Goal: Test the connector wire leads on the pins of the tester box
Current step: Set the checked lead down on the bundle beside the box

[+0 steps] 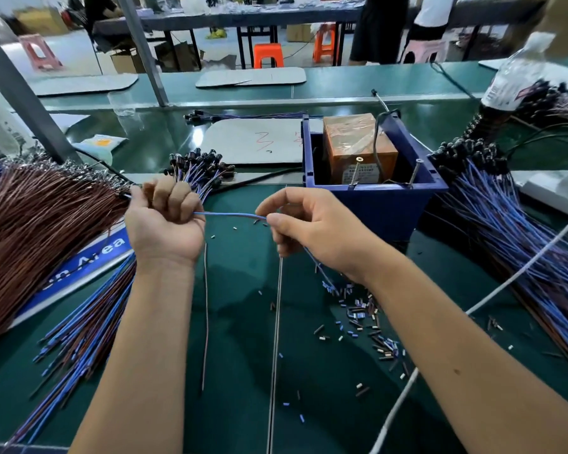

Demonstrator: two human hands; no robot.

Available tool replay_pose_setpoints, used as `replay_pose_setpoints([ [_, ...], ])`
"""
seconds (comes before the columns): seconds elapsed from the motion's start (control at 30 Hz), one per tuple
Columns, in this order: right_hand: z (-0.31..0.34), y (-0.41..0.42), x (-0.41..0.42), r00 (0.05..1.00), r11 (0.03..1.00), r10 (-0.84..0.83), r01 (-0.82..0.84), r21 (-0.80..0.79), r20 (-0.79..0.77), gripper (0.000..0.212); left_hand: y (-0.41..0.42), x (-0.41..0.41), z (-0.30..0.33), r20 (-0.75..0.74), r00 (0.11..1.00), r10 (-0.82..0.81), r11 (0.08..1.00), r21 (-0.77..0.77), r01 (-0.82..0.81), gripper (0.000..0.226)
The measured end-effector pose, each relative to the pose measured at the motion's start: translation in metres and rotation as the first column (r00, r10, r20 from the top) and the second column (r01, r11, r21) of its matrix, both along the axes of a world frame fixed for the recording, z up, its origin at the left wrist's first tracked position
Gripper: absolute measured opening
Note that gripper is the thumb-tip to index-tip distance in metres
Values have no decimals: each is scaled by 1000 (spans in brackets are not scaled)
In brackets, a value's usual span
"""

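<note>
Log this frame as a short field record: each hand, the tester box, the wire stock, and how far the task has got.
left hand: grips a bundle of connector wires
right hand: pinches one blue lead drawn from that bundle
tester box: sits in a blue bin, two pins standing up at its front
wire stock: brown wires left, blue wires right
progress: lead not yet on the pins

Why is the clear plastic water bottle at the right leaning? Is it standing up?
Tilted, not upright. The clear plastic water bottle slants, its cap end up and to the right. Dark connectors hide its base, so what props it cannot be told.
</note>
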State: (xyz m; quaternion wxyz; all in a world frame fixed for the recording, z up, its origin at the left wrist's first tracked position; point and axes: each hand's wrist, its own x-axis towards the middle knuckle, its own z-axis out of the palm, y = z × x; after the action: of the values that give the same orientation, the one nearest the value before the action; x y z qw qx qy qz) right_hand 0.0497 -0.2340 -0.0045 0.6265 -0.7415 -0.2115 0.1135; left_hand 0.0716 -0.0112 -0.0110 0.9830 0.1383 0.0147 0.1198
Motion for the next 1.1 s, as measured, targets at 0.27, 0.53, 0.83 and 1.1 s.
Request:
replay_pose_setpoints([
  [0.27,0,-71,-9,959,871,-50,178,-458,279,11,-1,-7,5,15,994,112,969,222,-112,54],
  [0.53,-26,-97,-18,698,831,-191,489,-264,690,7,-68,-18,-2,379,912,154,178,897,-403,47],
  [0.83,-35,-114,-29,794,905,-329,419,-69,511,12,-134,-29,-31,373,851,-371,-387,771,-507,25],
  [1.1,-42,-116,-24,874,906,-413,423,19,255,21,-126,-25,-37,405,874,-268,-337,811,-479,10],
])
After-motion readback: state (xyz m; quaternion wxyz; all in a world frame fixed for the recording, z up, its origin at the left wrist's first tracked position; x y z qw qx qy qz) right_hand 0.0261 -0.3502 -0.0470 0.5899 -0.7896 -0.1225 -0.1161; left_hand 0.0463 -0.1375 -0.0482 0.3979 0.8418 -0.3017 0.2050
